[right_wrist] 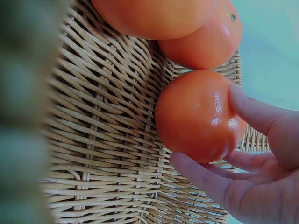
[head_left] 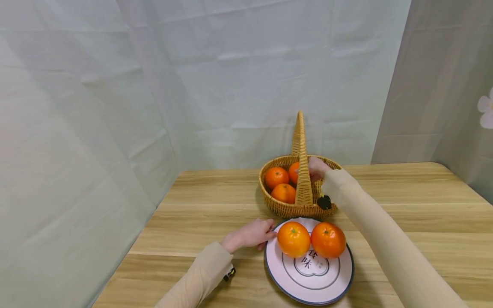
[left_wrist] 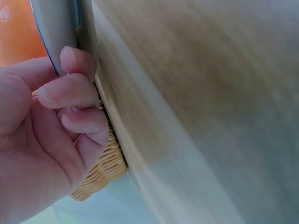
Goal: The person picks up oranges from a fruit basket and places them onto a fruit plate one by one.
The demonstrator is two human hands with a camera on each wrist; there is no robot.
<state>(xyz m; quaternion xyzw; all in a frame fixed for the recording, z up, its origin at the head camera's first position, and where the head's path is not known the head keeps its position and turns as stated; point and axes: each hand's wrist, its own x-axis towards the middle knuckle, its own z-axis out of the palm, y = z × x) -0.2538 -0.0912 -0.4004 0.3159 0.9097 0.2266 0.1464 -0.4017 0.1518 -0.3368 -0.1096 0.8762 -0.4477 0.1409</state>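
Observation:
My right hand (head_left: 317, 167) reaches under the handle side of a wicker basket (head_left: 283, 209). In the right wrist view its thumb and fingers hold an orange (right_wrist: 198, 114) from opposite sides, against the woven wall. Two more oranges (head_left: 276, 177) (head_left: 283, 193) lie in the basket's left half. My left hand (head_left: 250, 234) grips the left rim of a white plate (head_left: 329, 288) with a dark blue edge; in the left wrist view its fingers curl at the rim. On the plate sit two oranges (head_left: 294, 239) (head_left: 328, 240), side by side.
The basket's tall arched handle (head_left: 301, 141) rises over its middle, close to my right hand. Both stand on a wooden table (head_left: 215, 192), the plate just in front of the basket. Pale cloth (head_left: 246, 77) hangs behind and on the left.

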